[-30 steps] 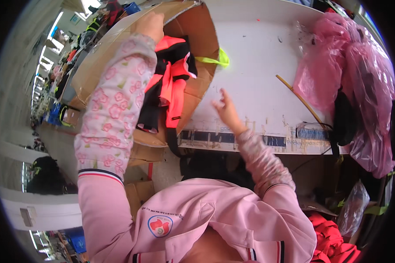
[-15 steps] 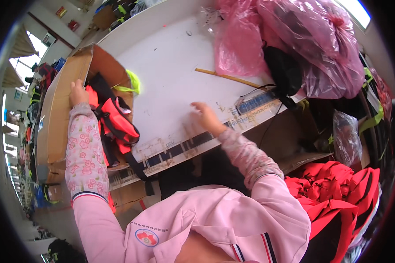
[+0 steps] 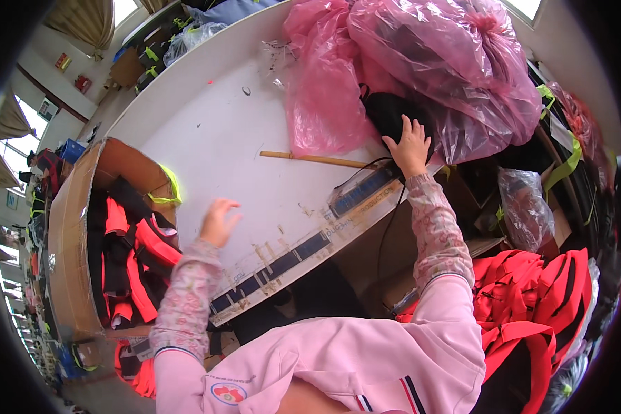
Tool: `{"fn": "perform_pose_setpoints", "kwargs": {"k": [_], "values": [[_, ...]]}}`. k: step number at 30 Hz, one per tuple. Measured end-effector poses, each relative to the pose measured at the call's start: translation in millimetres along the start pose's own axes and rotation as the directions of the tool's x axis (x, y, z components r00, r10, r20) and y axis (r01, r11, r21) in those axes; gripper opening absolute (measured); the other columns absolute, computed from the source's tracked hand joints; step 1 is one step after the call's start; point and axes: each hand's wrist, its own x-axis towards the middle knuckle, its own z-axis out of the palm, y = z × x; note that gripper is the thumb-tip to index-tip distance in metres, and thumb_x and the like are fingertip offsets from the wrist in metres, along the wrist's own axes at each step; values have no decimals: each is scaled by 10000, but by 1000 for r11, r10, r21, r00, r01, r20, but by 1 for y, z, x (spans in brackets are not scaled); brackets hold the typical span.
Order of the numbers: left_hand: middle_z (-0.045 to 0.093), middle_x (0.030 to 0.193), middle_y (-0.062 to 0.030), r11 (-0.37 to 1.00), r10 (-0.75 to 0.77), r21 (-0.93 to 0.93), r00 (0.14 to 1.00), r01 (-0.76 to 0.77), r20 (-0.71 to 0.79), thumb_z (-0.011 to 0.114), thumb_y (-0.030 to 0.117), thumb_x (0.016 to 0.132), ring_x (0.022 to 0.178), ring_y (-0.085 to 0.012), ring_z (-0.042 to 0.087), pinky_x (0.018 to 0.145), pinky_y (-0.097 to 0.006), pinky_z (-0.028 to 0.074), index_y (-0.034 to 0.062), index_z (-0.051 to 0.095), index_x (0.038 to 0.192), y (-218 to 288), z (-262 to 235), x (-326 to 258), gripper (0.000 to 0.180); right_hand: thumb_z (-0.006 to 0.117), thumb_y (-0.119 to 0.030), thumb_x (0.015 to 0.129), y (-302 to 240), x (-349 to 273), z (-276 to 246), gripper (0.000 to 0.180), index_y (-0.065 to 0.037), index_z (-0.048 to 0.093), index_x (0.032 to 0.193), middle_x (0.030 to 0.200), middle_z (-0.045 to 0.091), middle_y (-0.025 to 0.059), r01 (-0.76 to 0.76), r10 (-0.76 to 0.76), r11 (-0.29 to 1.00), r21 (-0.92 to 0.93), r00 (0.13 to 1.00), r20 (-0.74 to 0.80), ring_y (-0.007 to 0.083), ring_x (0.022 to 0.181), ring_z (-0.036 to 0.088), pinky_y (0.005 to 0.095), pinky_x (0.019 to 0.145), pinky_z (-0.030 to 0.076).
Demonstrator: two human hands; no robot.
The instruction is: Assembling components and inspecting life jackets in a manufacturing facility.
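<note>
My right hand (image 3: 410, 146) is over a black soft object (image 3: 393, 114) beside the pink plastic bags, its fingers spread. It looks to be touching the black object, whose kind I cannot make out. A thin black cord (image 3: 392, 224) hangs from there over the table's front edge. My left hand (image 3: 219, 222) is above the white tabletop (image 3: 207, 155), slightly blurred, with fingers apart and nothing in them. To its left stands an open cardboard box (image 3: 72, 255) holding several red-orange and black fabric pieces (image 3: 139, 269). A neon-yellow strip (image 3: 169, 186) hangs over the box's edge.
Large pink plastic bags (image 3: 455, 62) fill the table's far right. A wooden stick (image 3: 317, 159) lies across the tabletop. Red fabric goods (image 3: 524, 297) are heaped at my right, below a clear plastic bag (image 3: 524, 207). More red-orange fabric (image 3: 141, 376) is below the box.
My left hand has left the box and come right over the table. My right hand has reached out to the black object. The red-orange pieces now lie lower in the box; the view has shifted.
</note>
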Motion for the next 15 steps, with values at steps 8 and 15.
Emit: {"fn": "perform_pose_setpoints", "kwargs": {"k": [8,15], "values": [[518,1181,-149,989,133,-90,974,-118,181,673,253,767,1120,-325,476,966,-395,380,82,582,1105,46,105,25,390,558,-249,849,38,41,18,173,-184,650,980,856,653,148,-311,306,928,204,950,59,358,823,624,447,687,483],[352,1352,-184,993,97,33,940,-114,327,686,342,756,1290,-348,291,1082,-438,222,115,487,1264,50,118,18,590,590,-6,808,35,35,-67,169,-59,649,958,790,653,134,-89,200,786,612,973,-116,196,709,637,270,665,469]]}}
